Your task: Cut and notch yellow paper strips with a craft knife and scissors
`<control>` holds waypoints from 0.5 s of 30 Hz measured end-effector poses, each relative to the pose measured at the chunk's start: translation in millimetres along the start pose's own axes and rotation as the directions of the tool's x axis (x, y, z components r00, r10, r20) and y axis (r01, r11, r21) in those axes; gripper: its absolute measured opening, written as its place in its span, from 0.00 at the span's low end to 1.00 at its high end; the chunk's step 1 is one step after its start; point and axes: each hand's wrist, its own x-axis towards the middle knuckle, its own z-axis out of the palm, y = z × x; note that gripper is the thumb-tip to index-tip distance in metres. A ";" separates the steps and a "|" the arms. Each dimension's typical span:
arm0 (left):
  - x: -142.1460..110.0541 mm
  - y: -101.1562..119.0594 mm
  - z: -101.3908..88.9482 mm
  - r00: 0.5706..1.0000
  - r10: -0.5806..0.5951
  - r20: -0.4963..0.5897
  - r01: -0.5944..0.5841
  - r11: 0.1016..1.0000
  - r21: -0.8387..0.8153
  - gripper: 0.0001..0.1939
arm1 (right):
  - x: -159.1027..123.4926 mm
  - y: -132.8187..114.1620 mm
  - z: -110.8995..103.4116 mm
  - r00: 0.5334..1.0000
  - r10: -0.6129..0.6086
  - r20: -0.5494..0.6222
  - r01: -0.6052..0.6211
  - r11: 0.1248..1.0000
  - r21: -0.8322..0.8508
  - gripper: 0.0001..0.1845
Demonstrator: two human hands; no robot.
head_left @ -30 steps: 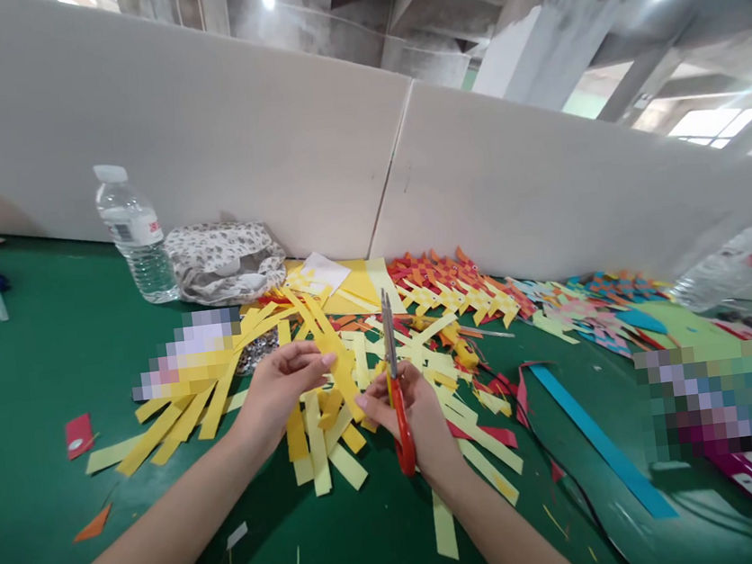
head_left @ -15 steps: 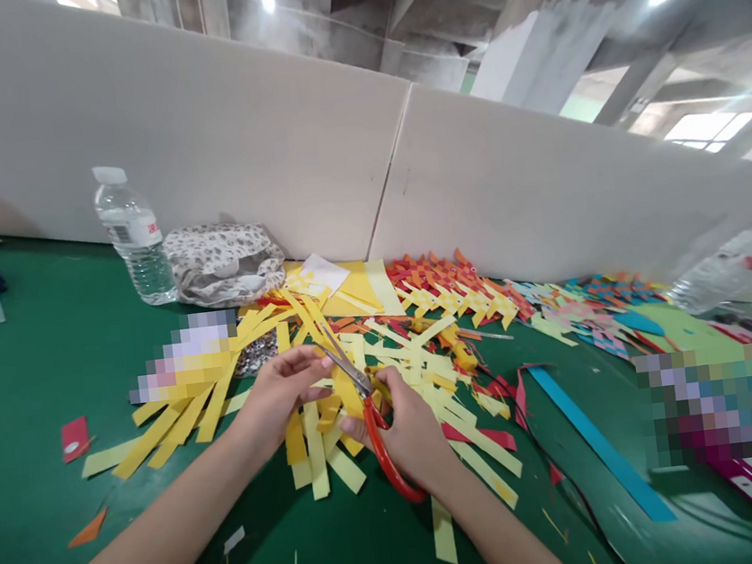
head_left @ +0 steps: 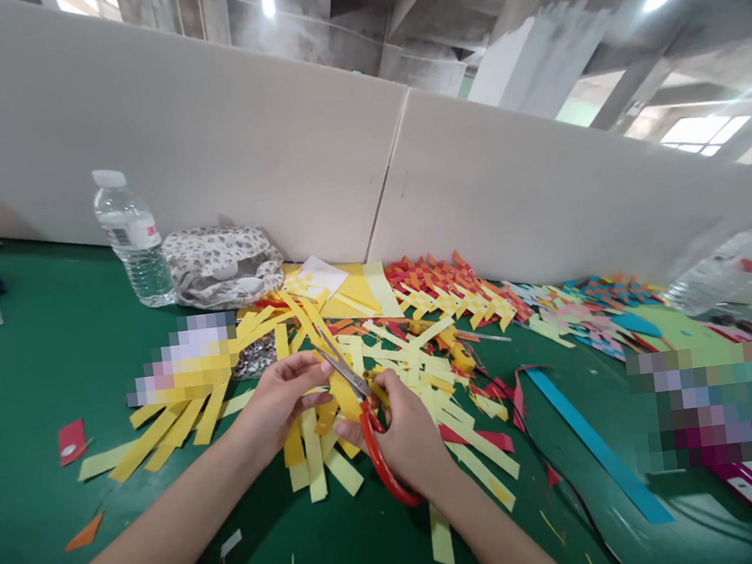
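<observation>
My right hand [head_left: 403,433] grips red-handled scissors [head_left: 364,415] whose blades point up and to the left, across a yellow paper strip [head_left: 343,390]. My left hand [head_left: 281,400] pinches that same strip just left of the blades. Both hands hover over a heap of pale and deep yellow paper strips [head_left: 314,452] spread on the green table [head_left: 51,355].
A water bottle [head_left: 133,242] and a patterned cloth bag [head_left: 225,265] stand by the white partition [head_left: 266,150]. Woven red-and-yellow paper pieces [head_left: 458,286] lie behind the heap, a long blue strip [head_left: 598,447] to the right, red scraps [head_left: 72,441] at left.
The scissors swung from upright to leaning left, their blades now across the yellow strip. My left hand stayed pinching the strip, and both hands sank slightly toward the heap.
</observation>
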 end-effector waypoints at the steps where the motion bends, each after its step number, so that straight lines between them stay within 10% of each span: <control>1: 0.0 -0.7 -0.1 1.000 -0.003 0.002 0.003 1.000 -0.007 0.10 | -0.3 -0.1 0.3 1.000 -0.007 -0.005 0.007 1.000 0.011 0.22; 15: 0.2 -1.9 -1.5 0.999 -0.028 0.027 0.029 0.999 -0.043 0.10 | -1.2 -0.5 -1.7 0.998 -0.049 -0.045 0.052 0.997 0.066 0.19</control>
